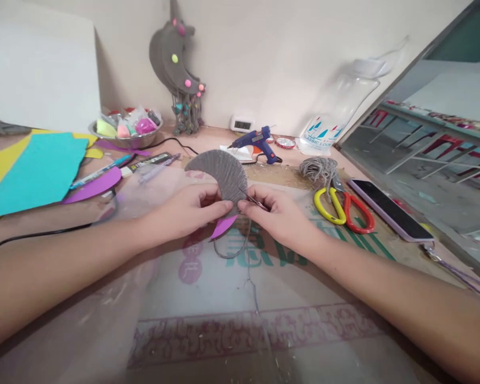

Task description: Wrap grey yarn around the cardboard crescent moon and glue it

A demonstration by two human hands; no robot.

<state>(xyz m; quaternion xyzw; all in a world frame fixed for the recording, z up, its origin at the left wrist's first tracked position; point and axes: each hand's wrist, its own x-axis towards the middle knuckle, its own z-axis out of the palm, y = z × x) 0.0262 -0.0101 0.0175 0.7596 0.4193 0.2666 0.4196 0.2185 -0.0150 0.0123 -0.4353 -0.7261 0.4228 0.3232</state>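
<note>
A crescent shape wrapped in grey yarn [223, 173] is held above the table, its purple tip showing bare at the bottom. My left hand [192, 208] grips its lower left edge with closed fingers. My right hand [278, 213] pinches the grey yarn strand [234, 250] against the crescent's lower right side. The loose strand loops down below the hands and trails toward me over the plastic sheet [224, 298].
A blue glue gun [258, 141], a ball of grey yarn [319, 169], yellow and red scissors [344, 208] and a phone [390, 208] lie at the right. Teal and yellow felt sheets [32, 170], pens and a metal bowl [124, 140] sit left. A finished crescent [176, 64] leans on the wall.
</note>
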